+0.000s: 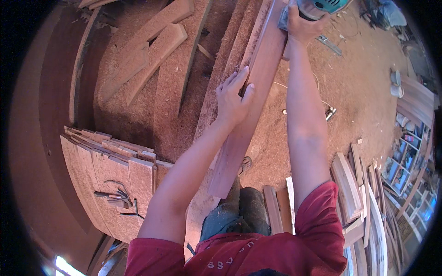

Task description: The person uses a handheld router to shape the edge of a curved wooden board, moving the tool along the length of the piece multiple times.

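Observation:
A long reddish-brown wooden plank (257, 108) runs away from my body, its near end just above my legs. My left hand (232, 99) lies on the plank about halfway along, fingers stretched over its left side and thumb apart on top. At the plank's far end, my right hand (307, 26) is closed round a teal power tool (324, 6) with vent slots. The tool's flat base (283, 20) rests at the plank; its upper part is cut off by the picture's edge, so its exact kind is unclear.
Sawdust-covered offcuts (161, 55) lie at the left. Nearer, a stack of boards (106, 184) bears a hammer (110, 195) and dark metal tools. Several wood strips (350, 188) lean at the right, near a cluttered shelf (403, 161). A cord (316, 80) crosses the sawdusty floor.

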Available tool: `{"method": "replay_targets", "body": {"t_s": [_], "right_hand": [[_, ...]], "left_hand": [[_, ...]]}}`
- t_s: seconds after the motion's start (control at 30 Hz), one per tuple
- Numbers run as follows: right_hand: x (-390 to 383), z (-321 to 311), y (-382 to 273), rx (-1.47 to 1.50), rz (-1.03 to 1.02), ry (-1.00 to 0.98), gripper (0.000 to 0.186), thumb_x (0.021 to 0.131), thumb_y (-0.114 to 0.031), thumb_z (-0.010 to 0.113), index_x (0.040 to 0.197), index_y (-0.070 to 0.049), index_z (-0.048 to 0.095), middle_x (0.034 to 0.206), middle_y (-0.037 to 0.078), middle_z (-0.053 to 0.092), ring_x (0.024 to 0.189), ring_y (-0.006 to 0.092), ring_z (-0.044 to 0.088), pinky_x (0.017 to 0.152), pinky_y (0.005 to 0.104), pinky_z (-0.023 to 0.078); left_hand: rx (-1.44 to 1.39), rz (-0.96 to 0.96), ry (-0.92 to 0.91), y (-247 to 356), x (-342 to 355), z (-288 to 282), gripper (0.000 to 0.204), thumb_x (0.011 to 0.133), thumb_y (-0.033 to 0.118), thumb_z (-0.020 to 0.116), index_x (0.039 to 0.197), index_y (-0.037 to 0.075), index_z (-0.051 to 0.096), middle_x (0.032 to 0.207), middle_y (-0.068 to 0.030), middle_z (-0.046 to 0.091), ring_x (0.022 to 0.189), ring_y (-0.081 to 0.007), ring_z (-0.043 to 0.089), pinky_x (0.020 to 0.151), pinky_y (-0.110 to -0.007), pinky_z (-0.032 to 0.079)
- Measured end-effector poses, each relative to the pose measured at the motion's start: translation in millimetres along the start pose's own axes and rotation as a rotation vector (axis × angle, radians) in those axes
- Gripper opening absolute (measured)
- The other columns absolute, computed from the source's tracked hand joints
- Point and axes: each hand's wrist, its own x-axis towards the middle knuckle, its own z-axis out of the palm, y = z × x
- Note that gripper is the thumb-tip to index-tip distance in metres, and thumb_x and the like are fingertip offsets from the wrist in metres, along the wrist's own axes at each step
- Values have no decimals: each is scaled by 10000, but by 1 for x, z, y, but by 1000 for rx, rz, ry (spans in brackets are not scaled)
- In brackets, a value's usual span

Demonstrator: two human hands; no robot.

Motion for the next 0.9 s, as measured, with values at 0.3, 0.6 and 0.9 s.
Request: {"method": "replay_targets", "body": {"t_s": [0.3, 0.6, 0.9], "right_hand": [[17, 13, 30, -283, -171, 83, 944, 717, -386, 869, 1454, 47, 469, 1358, 336, 575, 1280, 468, 553, 1079, 533, 435], [33, 27, 47, -327, -144, 102, 966, 708, -428, 879, 1459, 28, 477, 1325, 309, 600, 1251, 471, 564, 1087, 534, 426], [60, 37, 45, -240, -114, 69, 857, 717, -430, 879, 1369, 18, 550, 1212, 267, 678, 1124, 413, 672, 956, 476, 525]], "left_hand": [[21, 11, -4, -1, 1, 2, 480, 920, 132, 671, 1373, -20, 624, 1355, -257, 645, 1302, -383, 607, 1125, -430, 452], [17, -54, -57, -7, 0, 4, 517, 954, 283, 630, 1430, 82, 607, 1450, -126, 620, 1373, -343, 537, 1140, -482, 334], [16, -55, -48, -2, -1, 5, 487, 985, 279, 586, 1435, 95, 605, 1453, -119, 618, 1378, -338, 530, 1140, -481, 322]]}}
